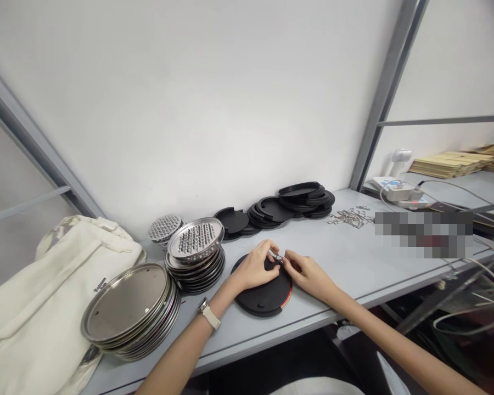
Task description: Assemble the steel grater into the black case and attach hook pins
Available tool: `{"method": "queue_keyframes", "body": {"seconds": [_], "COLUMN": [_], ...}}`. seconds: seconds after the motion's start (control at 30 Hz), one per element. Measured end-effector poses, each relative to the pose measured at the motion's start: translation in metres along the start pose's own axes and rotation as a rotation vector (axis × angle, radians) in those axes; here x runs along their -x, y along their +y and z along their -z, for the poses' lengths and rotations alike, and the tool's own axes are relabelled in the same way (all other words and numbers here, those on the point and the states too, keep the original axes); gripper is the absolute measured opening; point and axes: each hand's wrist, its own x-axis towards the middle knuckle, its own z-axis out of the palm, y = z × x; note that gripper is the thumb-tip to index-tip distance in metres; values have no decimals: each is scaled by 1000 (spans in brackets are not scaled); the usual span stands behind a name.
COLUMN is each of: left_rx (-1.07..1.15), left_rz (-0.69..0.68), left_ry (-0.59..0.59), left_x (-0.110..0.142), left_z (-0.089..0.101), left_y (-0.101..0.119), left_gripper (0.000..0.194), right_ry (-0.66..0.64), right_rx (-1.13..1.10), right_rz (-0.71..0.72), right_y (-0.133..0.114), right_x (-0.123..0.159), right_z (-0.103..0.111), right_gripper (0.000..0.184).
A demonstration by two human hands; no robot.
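A black round disc-shaped holder (260,300) lies flat on the table in front of me, with a red and yellow edge showing at its right side. Over its upper part rests my left hand (256,266), fingers bent, wearing a watch on the wrist. My right hand (307,273) pinches at the disc's upper right rim. Between the fingertips of both hands is a small silvery metal piece (275,255); its exact kind is too small to make out. Both hands grip it, and the fingers partly cover it.
Stacked round metal plates (127,302) and perforated metal discs (195,241) stand at left, beside a cream cloth bag (66,291). More black holders (274,209) line the wall. A heap of small metal pieces (352,217) lies right, before cables and a power strip (399,189).
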Motion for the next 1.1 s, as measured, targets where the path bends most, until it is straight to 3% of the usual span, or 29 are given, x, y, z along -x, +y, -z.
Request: {"method": "queue_keyframes", "body": {"seconds": [0.4, 1.1], "left_rx": [81, -49], "left_rz": [10, -77], "left_ry": [-5, -7], "left_x": [2, 1], "left_z": [-2, 0], "left_y": [0, 5], "left_gripper": [43, 30], "right_ry": [-43, -59], "right_rx": [52, 138], "right_rz": [8, 65], "right_y": [-3, -2], "right_x": [1, 2], "right_z": [0, 0], "right_gripper": [20, 25]}}
